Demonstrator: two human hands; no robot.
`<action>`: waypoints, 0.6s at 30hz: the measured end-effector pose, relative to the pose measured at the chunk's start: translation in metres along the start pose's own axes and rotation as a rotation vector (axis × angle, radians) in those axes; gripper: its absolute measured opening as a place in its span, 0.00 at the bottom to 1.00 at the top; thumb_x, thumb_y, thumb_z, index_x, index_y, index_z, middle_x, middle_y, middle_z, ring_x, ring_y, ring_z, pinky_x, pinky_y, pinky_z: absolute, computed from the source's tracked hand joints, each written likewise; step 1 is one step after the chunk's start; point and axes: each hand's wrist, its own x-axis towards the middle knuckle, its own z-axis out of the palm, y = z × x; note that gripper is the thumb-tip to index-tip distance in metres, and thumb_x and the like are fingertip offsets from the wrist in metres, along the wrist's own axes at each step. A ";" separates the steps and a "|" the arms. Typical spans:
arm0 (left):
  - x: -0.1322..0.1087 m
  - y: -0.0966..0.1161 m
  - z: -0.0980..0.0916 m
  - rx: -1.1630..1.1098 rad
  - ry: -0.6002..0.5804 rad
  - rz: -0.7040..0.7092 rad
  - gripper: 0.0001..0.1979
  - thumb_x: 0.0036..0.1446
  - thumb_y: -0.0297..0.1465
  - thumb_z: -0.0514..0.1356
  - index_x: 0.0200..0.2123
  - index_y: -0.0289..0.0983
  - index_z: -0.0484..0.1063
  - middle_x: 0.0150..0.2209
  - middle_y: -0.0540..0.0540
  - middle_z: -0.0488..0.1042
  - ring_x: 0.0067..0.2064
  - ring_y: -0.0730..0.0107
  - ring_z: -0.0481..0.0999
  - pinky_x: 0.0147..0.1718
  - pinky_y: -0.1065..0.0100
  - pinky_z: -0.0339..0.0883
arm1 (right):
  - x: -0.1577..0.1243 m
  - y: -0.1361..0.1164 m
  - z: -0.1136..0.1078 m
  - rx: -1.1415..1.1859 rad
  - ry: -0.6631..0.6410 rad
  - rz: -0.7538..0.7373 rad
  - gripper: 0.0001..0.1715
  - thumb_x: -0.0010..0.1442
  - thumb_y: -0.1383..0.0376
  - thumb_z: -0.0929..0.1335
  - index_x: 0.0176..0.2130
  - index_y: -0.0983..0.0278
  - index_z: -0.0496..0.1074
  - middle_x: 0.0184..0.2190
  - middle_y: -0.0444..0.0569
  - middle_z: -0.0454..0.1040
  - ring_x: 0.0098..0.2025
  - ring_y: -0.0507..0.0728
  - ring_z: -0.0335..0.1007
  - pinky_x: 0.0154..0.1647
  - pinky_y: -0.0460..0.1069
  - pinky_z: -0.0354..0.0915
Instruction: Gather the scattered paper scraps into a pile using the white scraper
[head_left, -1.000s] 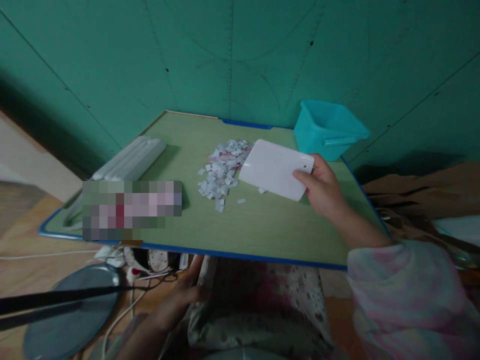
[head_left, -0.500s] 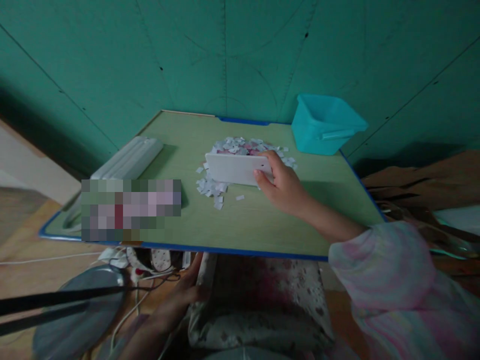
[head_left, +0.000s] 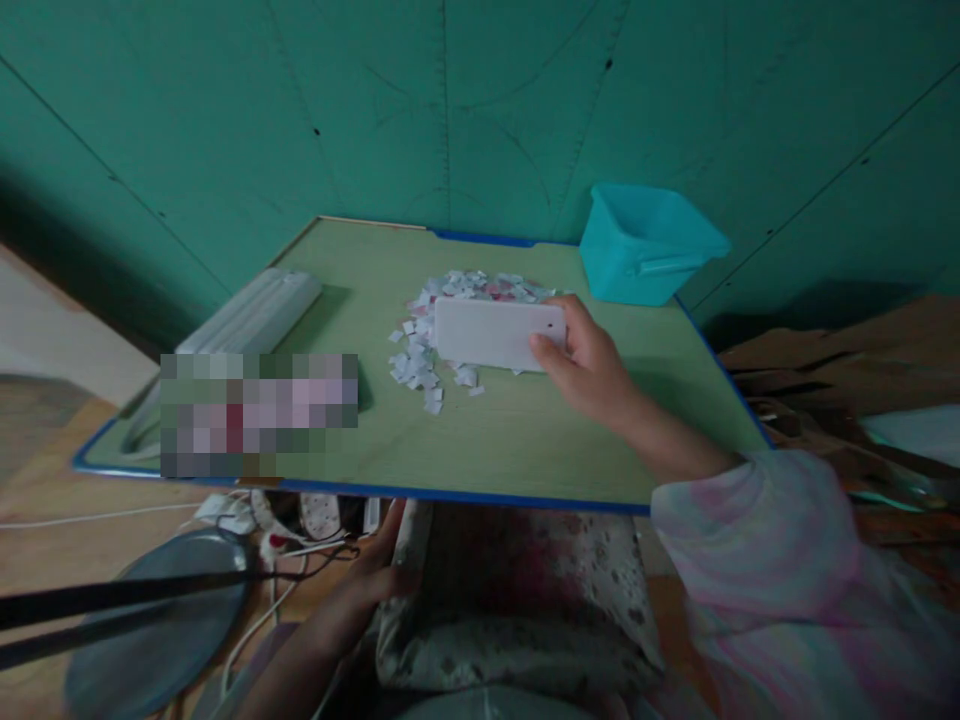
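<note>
My right hand (head_left: 592, 365) grips a white flat plastic scraper (head_left: 491, 333) by its right end. The scraper stands on its long edge on the green table (head_left: 525, 440), amid a pile of small white and pink paper scraps (head_left: 450, 315). Scraps lie behind it and to its left. My left hand (head_left: 382, 570) is below the table's front edge, resting with fingers stretched on a flowered cushion (head_left: 517, 610).
A teal plastic bin (head_left: 645, 255) stands at the table's far right corner. A white ribbed pack (head_left: 251, 315) lies at the left, with a blurred-out item in front of it. A grey round lamp base (head_left: 150, 620) and cables sit on the floor at lower left.
My right hand swept the scraper left into the scrap pile and tipped it up on edge, then drew it slightly right. The scraps are bunched more tightly. The left hand stayed put.
</note>
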 end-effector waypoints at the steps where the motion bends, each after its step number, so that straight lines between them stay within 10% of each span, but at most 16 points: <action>1: 0.000 0.000 0.000 -0.004 0.017 -0.004 0.44 0.39 0.33 0.62 0.65 0.39 0.66 0.68 0.50 0.69 0.75 0.54 0.45 0.70 0.61 0.46 | 0.000 -0.001 0.001 -0.022 -0.006 0.001 0.14 0.55 0.60 0.68 0.42 0.55 0.63 0.34 0.43 0.71 0.35 0.58 0.68 0.39 0.55 0.66; 8: -0.004 0.010 0.009 -0.102 -0.036 -0.020 0.54 0.39 0.29 0.62 0.72 0.44 0.51 0.73 0.56 0.57 0.74 0.53 0.48 0.69 0.58 0.50 | 0.001 0.003 -0.014 -0.042 0.184 0.026 0.10 0.53 0.65 0.66 0.38 0.56 0.63 0.30 0.43 0.69 0.34 0.58 0.68 0.40 0.57 0.69; 18: 0.004 -0.001 0.000 -0.064 -0.010 0.030 0.44 0.37 0.27 0.63 0.63 0.45 0.67 0.72 0.58 0.60 0.75 0.59 0.48 0.67 0.66 0.52 | 0.005 0.005 -0.023 -0.093 0.217 0.053 0.09 0.50 0.66 0.67 0.34 0.56 0.63 0.26 0.43 0.66 0.34 0.59 0.66 0.42 0.57 0.68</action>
